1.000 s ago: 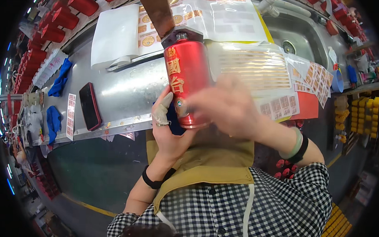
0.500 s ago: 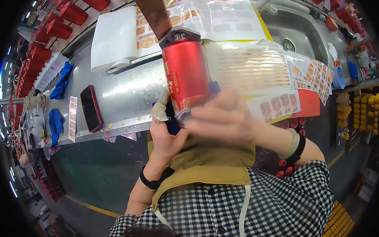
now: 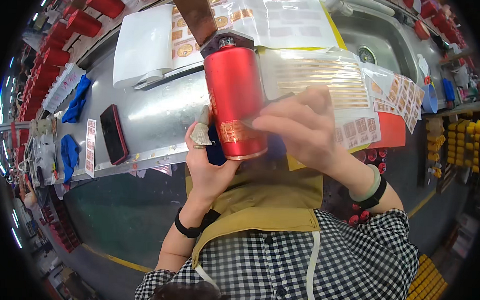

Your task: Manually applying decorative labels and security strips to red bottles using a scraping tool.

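A red bottle (image 3: 232, 91) lies in front of me, its neck end at a dark metal bracket (image 3: 227, 39) and its base toward me. A gold decal (image 3: 235, 132) sits on its lower side, with more gold along its left edge. My left hand (image 3: 210, 162) grips the base end from the left, with pale covers on its fingers. Over the bottle's right side, my right hand (image 3: 302, 128) is closed in a pinch, slightly blurred. A thin dark flat piece (image 3: 280, 98) shows at its fingers; its exact kind is unclear. Blue cloth is partly hidden under the bottle.
Decal sheets (image 3: 327, 81) spread over the metal bench right of the bottle, near a sink (image 3: 397, 44). On the left lie a phone (image 3: 114, 134), a decal strip (image 3: 91, 147) and blue cloths (image 3: 77, 99). Several red containers (image 3: 84, 24) stand at far left.
My right hand has moved up and to the right from the bottle's base end. The gold decal there now shows more plainly. My left hand stays at the base.
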Motion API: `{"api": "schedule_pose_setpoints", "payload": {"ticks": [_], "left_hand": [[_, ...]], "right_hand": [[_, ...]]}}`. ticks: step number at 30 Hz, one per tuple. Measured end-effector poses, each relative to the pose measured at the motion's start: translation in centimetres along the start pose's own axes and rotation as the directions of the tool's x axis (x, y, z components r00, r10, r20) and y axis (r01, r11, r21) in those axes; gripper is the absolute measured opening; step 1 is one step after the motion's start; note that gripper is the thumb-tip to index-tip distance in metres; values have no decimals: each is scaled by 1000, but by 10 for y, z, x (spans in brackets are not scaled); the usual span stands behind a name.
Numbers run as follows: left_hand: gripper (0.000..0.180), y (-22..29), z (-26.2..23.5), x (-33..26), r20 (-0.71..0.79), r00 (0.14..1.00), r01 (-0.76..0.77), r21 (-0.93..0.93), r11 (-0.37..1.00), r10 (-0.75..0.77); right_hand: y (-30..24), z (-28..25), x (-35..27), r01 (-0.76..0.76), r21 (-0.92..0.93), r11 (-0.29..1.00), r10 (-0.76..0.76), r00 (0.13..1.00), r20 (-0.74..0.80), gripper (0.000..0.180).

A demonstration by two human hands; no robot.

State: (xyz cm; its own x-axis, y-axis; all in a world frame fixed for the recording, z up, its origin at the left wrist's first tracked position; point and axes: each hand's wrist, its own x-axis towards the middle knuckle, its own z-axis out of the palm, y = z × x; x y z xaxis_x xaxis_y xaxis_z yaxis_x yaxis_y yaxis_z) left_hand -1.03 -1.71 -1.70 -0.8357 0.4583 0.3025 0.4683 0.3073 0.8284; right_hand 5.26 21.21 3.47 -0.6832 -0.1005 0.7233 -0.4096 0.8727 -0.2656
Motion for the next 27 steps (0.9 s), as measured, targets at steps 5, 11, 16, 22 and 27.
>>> {"api": "schedule_pose_setpoints", "payload": {"ticks": [5,11,16,22,27], "left_hand": [[77,-4,-3,2,60,998,-16,6,1000,16],[81,9,-3,3,50,996,-78,62,995,75],[73,10,-3,-4,-38,956,-272,269,924,292],[47,25,7,-4,11,937,-309,493,814,349],[66,31,16,-7,20,972,-218,466,858,236]], "right_hand": [[-21,1,-19,113,206,972,-127,990,59,30],[15,8,12,-153,5,988,153,986,-74,21],[5,-2,2,-197,-1,980,197,980,-17,24],[10,-7,8,-254,54,966,259,958,-124,29],[6,-2,10,-240,85,967,249,962,-116,30]]}}
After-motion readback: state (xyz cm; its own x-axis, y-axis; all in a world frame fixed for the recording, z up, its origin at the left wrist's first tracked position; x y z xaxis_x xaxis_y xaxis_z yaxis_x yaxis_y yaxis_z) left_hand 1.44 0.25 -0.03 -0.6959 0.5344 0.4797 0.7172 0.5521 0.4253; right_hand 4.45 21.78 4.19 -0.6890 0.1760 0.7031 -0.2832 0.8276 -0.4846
